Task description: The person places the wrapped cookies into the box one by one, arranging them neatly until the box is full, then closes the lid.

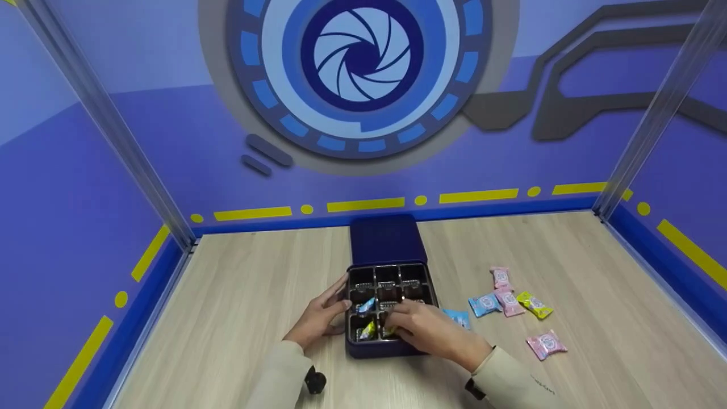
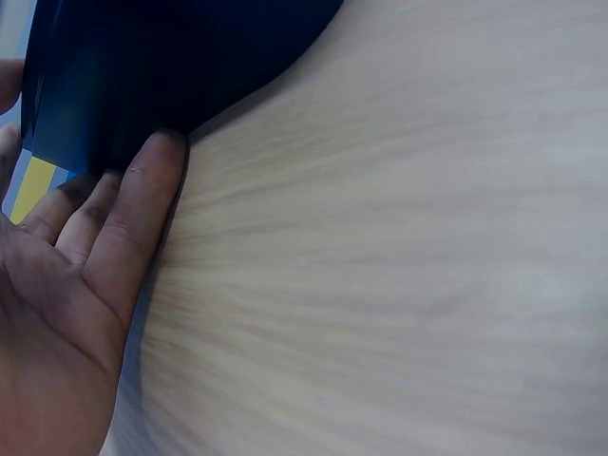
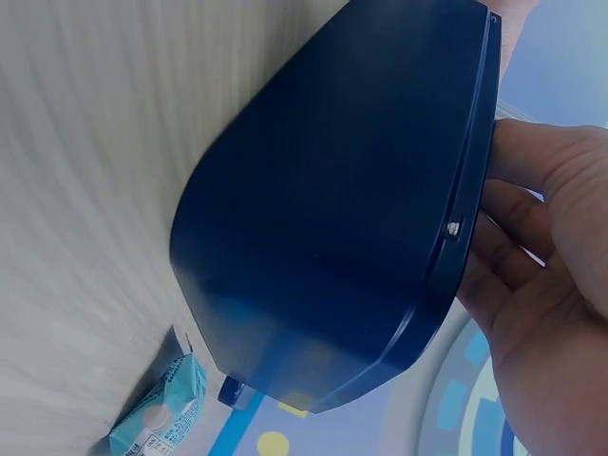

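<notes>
The left hand (image 1: 319, 319) is holding the dark blue box (image 1: 386, 350) by its left side, thumb at the rim and fingers lying along the outer wall, probably to keep it steady. The right hand (image 1: 427, 329) is reaching over from the right, its fingers bunching narrowly and bending down into the middle compartment (image 1: 382, 322) of the front row. A yellow wrapper (image 1: 391, 330) is showing beneath them; their tips are hidden, so I cannot tell whether they are pinching it. The lid (image 1: 387, 241) is lying open behind the box, presumably leaving the inside within easy reach. In the left column, a blue sweet (image 1: 366, 305) is resting in the middle row and a yellow sweet (image 1: 368, 330) in the front row. Loose sweets (image 1: 510, 302), pink, blue and yellow, are lying to the right, seemingly handy for the right hand, with one blue packet (image 1: 459, 318) partly hiding behind that arm. Everything is resting on a pale wood-grain tabletop (image 1: 255, 267), which blue-purple panels (image 1: 170, 130) are enclosing, with yellow dashes (image 1: 253, 213) running along their bases and metal posts (image 1: 108, 113) framing the corners.
</notes>
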The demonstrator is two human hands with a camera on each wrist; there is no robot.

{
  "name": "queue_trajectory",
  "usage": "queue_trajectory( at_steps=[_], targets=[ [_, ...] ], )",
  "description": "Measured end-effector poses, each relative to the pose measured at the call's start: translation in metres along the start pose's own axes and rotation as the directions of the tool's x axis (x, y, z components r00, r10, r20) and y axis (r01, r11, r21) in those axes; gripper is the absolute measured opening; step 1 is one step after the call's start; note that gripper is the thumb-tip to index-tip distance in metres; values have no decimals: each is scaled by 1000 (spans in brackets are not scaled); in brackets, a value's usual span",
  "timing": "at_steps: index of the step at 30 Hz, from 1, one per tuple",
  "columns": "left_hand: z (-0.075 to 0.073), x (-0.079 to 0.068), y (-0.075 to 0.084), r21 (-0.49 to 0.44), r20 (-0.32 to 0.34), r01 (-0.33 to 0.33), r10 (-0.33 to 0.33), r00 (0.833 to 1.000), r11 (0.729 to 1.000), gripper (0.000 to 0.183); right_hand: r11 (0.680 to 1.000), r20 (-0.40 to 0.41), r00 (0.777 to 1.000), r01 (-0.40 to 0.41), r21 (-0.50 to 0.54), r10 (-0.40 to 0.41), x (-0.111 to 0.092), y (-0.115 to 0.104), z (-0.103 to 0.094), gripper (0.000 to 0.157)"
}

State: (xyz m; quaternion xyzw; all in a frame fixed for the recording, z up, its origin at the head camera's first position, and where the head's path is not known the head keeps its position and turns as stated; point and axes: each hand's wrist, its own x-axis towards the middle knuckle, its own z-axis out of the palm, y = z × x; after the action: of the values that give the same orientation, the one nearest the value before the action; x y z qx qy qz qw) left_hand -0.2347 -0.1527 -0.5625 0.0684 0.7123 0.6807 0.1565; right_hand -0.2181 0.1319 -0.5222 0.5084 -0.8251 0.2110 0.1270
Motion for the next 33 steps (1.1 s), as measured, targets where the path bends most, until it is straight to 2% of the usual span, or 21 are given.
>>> queue_trajectory(
  at_steps=[6,10,20,25,33],
  targets=[
    [2,0,1,3,-19,22,-22,1000,1000,70,1000,0,1000,22,-16,-22,0,1,0,19],
    [1,1,1,7,-20,13,-13,1000,1000,69,999,-24,999,44,-15,-44,0,2,1,19],
    [0,2,0,3,-16,9,-9,1000,1000,68,999,-68,997,26,41,-23,-4,4,-3,22],
    [-1,2,0,9,-12,2,-2,1000,1000,68,995,-43,998,-41,95,45,-7,6,-9,23],
    [-2,2,-3,-7,-14,4,-4,1000,1000,69,965,-41,990,-124,230,137,-11,8,-18,26]
  ],
)
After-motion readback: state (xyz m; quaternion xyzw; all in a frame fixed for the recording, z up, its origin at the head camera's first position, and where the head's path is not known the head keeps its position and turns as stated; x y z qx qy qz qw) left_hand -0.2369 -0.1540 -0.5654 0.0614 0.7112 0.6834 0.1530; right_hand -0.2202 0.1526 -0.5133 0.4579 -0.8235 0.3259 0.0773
